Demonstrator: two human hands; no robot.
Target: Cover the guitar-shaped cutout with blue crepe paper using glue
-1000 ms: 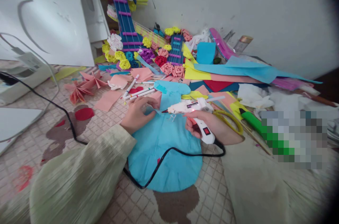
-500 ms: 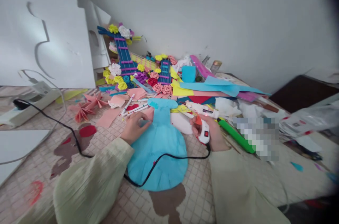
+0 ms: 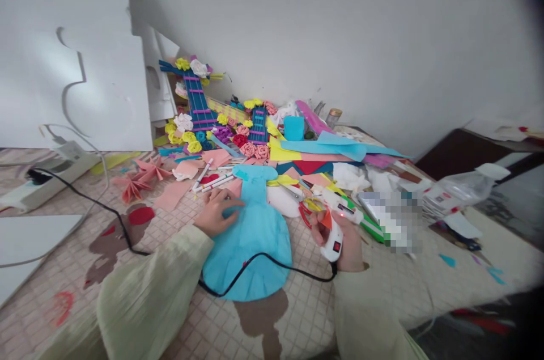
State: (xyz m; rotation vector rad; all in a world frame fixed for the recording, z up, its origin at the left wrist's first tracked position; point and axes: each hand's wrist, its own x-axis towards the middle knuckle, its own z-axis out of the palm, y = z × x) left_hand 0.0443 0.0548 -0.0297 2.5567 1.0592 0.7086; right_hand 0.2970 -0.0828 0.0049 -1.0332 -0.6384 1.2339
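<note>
A blue guitar-shaped paper piece (image 3: 255,241), with a narrow neck and a rounded body, lies flat in front of me. My left hand (image 3: 217,212) rests at its left edge, fingers apart, the thumb and index finger over the blue paper, with nothing held. To the right of the piece, my right hand (image 3: 351,241) is wrapped round a white hot glue gun (image 3: 334,244) with an orange trigger and a red switch. Its nozzle points away from me, up and left. The gun's black cord (image 3: 272,258) runs across the blue body.
Paper-flower guitars (image 3: 198,99) stand at the back against the wall. Rolled white sticks (image 3: 219,180), pink paper stars (image 3: 138,178) and a power strip (image 3: 55,173) lie to the left. Blue crepe paper (image 3: 340,146), red-handled scissors (image 3: 305,215) and a plastic bag (image 3: 463,187) are to the right.
My right hand has moved slightly down with the glue gun, whose nozzle has turned away from the paper's neck. The left fingers have spread a little. The view has shifted slightly.
</note>
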